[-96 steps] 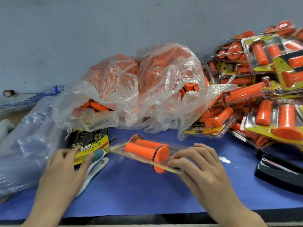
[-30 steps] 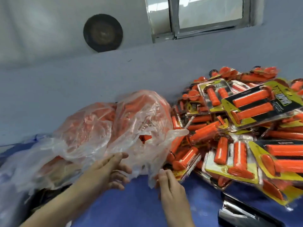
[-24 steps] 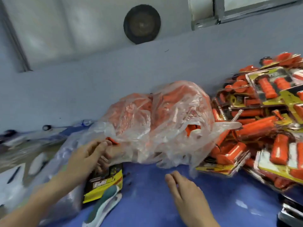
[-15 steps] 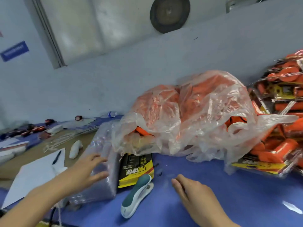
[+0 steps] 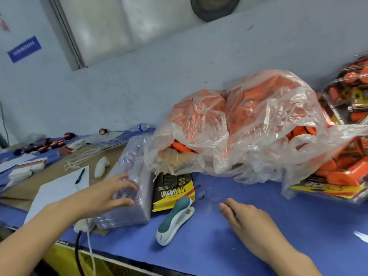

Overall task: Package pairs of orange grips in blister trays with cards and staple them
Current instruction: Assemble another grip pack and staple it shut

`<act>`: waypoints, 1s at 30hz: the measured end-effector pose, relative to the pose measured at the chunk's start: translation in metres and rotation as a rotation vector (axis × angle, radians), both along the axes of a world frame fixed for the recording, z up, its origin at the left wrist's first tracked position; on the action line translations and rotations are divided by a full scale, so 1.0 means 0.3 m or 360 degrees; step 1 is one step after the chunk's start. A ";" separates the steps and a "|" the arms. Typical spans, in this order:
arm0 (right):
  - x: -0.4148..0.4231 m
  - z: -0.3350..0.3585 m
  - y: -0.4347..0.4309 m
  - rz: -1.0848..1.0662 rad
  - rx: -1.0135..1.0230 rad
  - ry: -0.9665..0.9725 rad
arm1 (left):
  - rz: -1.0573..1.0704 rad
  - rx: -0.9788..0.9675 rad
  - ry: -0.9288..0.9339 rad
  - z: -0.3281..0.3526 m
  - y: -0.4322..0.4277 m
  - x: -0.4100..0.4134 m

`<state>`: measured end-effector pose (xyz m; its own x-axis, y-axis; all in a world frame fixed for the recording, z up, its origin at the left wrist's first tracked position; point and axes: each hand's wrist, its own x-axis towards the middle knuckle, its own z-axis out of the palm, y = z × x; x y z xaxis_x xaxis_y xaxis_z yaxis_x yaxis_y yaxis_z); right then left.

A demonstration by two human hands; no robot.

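A stack of clear blister trays (image 5: 131, 172) wrapped in plastic lies left of centre on the blue table (image 5: 278, 226). My left hand (image 5: 105, 194) rests on the stack's near end, fingers spread over its top and side. A pile of yellow-and-black cards (image 5: 172, 191) lies just right of the stack. A clear plastic bag of loose orange grips (image 5: 239, 126) sits behind the cards. A teal-and-white stapler (image 5: 175, 220) lies in front of the cards. My right hand (image 5: 245, 220) lies flat on the table, holding nothing.
Finished packs of orange grips (image 5: 342, 172) are heaped at the right. To the left lie a white sheet with a pen (image 5: 59, 188), loose ties, small red parts and a water bottle (image 5: 141, 126). A cable (image 5: 78, 251) hangs over the table's front edge.
The view has swung left and down from the finished heap. My left hand left the bag of grips and came down onto the tray stack. My right hand stayed low on the table.
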<state>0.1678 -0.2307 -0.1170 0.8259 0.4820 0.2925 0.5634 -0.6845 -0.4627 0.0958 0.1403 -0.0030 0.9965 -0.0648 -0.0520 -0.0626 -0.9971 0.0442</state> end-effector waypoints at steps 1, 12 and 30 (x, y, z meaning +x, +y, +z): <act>0.001 0.000 -0.003 0.0006 -0.0013 -0.0001 | -0.0017 0.0019 -0.0003 0.000 0.001 0.000; -0.001 -0.002 -0.021 0.0063 -0.0026 0.0000 | 0.0011 0.0311 0.0085 0.000 0.009 -0.006; 0.000 0.003 -0.020 0.0107 -0.0065 0.0071 | -0.0108 0.0878 0.0076 -0.048 0.028 -0.012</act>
<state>0.1678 -0.2366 -0.1160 0.8031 0.5475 0.2351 0.5880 -0.6647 -0.4609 0.0923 0.1487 -0.0175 0.9868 -0.0788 -0.1413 -0.1378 -0.8669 -0.4790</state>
